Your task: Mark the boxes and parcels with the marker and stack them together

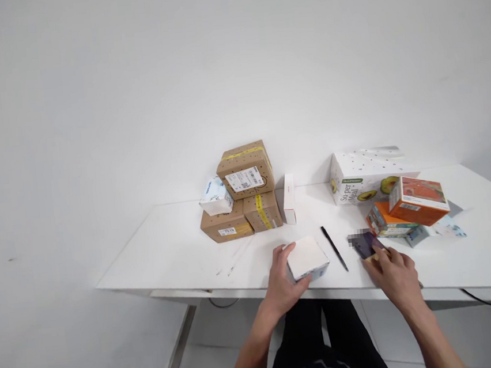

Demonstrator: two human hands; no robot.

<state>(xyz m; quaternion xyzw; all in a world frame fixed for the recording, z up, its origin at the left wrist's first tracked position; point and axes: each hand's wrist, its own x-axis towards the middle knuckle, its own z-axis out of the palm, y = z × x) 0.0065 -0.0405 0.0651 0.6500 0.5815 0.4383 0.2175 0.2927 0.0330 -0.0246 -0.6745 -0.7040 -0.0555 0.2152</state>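
My left hand (281, 284) grips a small white box (307, 257) by its left side at the table's near edge, fingers curled round it. My right hand (393, 277) lies on the table to the right, its fingers closed on the near end of a dark flat card-like object (365, 244). A black pen (334, 248) lies between the two hands, untouched.
On the white table (169, 255), brown cardboard boxes (246, 192) stack at the back with a small white-blue pack (215, 197) and a slim white box (289, 199). Right: a large avocado-print carton (366, 177), orange boxes (418, 199). A cable (486, 299) hangs below.
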